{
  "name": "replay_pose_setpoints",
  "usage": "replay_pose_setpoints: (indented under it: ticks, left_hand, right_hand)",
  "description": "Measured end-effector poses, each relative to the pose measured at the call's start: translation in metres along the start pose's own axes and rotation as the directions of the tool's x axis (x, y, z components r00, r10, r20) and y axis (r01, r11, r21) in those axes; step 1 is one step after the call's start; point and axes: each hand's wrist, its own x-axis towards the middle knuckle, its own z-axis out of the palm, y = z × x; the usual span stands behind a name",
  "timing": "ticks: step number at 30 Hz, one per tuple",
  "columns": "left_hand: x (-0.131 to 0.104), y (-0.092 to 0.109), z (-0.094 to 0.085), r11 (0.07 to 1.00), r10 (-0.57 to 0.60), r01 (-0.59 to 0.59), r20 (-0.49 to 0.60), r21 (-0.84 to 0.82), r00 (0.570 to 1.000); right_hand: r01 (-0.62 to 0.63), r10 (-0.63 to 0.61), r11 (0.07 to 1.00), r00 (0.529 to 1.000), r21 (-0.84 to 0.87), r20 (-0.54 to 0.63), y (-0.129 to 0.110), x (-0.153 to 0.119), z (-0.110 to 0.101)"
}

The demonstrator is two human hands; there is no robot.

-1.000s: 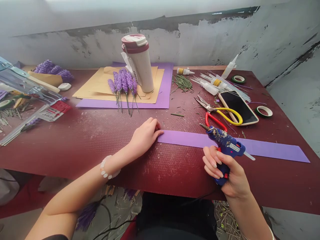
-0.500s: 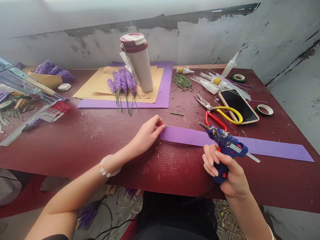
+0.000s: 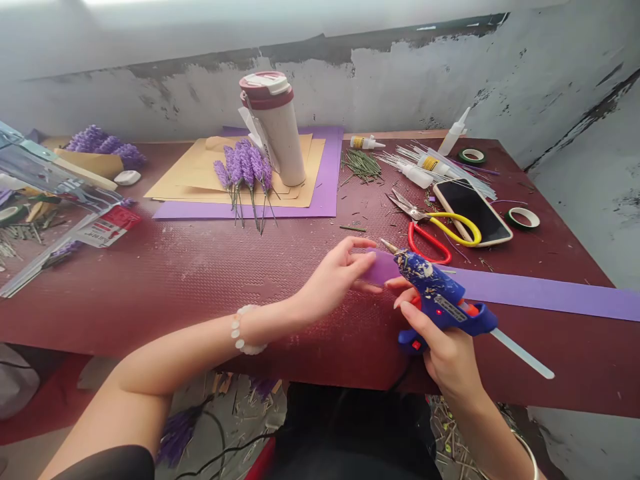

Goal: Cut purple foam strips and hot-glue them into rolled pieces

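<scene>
We've shifted our left hand (image 3: 333, 280) rightward, pinching the purple paper strip (image 3: 525, 291) beside the blue hot-glue gun (image 3: 433, 283) our right hand (image 3: 447, 353) grips. Likely positioning; next calls for a steady nozzle (image 3: 389, 246).

At the wrist of the bare left hand (image 3: 345, 270), between seven and eight o'clock from the view's centre, sits a bracelet (image 3: 235, 334) of flattened, milky-white round beads, a few tinged yellowish; farther out, a black sleeve (image 3: 107, 465) ends on the upper arm. Beyond the bare right hand (image 3: 447, 350), between four and five o'clock, a thin pale bangle (image 3: 531, 453) circles the forearm. Black clothing (image 3: 355, 430), its details lost in shadow, covers the body at six o'clock.
</scene>
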Motion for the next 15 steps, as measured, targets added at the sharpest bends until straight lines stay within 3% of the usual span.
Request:
replay_pose_setpoints:
  ticks: [3,6,11,15]
  left_hand:
    - [0.0,-0.007,0.002,0.985,-0.041,0.054,0.081,-0.164,0.996]
    - [0.001,-0.012,-0.001,0.966,-0.075,0.103,0.123,-0.238,0.99]
    - [0.005,-0.019,-0.006,0.929,-0.078,0.098,0.071,-0.356,0.994]
    - [0.006,-0.023,-0.009,0.91,-0.06,0.087,0.08,-0.405,0.995]
  right_hand:
    - [-0.018,0.017,1.0,0.999,-0.016,-0.047,0.006,0.001,0.003]
    - [0.003,-0.003,0.999,1.0,-0.036,-0.015,0.007,0.002,0.003]
    - [0.027,-0.02,0.994,0.998,-0.103,0.064,0.0,0.002,0.0]
    - [0.025,-0.014,0.985,0.998,-0.171,0.063,-0.004,0.003,0.002]
